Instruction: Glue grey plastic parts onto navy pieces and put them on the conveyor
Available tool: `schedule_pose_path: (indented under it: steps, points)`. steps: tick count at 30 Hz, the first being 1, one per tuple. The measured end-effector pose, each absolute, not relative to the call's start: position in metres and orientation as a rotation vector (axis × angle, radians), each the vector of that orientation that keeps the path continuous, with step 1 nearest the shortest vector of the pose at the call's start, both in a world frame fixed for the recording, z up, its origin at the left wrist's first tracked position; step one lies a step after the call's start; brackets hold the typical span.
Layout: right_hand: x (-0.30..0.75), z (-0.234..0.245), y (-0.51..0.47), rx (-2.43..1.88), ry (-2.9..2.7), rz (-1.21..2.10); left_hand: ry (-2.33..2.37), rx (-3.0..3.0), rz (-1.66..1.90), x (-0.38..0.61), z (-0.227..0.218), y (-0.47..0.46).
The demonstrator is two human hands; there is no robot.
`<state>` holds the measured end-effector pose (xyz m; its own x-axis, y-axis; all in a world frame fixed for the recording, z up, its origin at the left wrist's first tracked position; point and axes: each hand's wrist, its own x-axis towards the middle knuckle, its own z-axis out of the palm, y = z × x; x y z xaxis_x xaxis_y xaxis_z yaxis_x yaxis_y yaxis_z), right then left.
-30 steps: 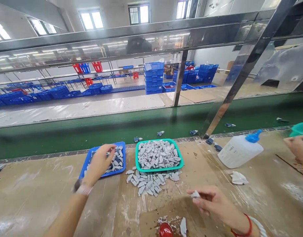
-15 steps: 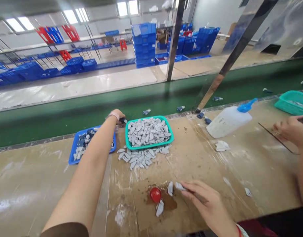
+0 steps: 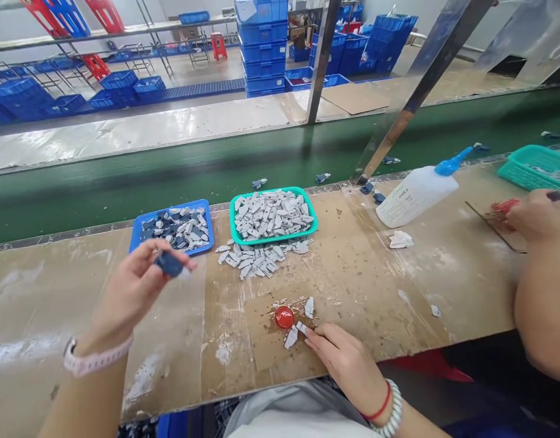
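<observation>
The left hand (image 3: 131,286) pinches a dark blue piece (image 3: 169,263) between thumb and fingertips just off the blue tray (image 3: 170,205) of mixed dark and pale pieces, the right hand (image 3: 348,359) fingertip-pinches a white scrap (image 3: 302,328) beside a red cap (image 3: 284,317), and many pale grey pieces (image 3: 257,258) lie loose before the heaped teal tray (image 3: 273,241).

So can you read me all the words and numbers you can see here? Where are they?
No words or numbers can be read.
The label on the white plastic bottle has small print, but it is too small and blurred to read.
</observation>
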<state>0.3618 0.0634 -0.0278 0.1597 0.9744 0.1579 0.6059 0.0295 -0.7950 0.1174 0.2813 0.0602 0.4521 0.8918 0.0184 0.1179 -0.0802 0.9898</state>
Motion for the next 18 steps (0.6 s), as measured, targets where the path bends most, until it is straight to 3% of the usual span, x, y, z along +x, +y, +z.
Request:
schedule_pose_path:
  steps: [5, 11, 18]
  points:
    - [0.372, -0.019, 0.066, -1.643, -1.315, 0.791, 0.817, 1.080, 0.793, 0.117, 0.015, 0.203]
    - [0.382, -0.007, 0.076, -1.450, -0.994, 1.072, 0.835, 1.139, 0.535, 0.167, -0.001, 0.163]
    - [0.372, 0.016, 0.079, -1.501, -1.271, 0.715, 0.838, 1.312, 0.432, 0.204, 0.021, 0.152]
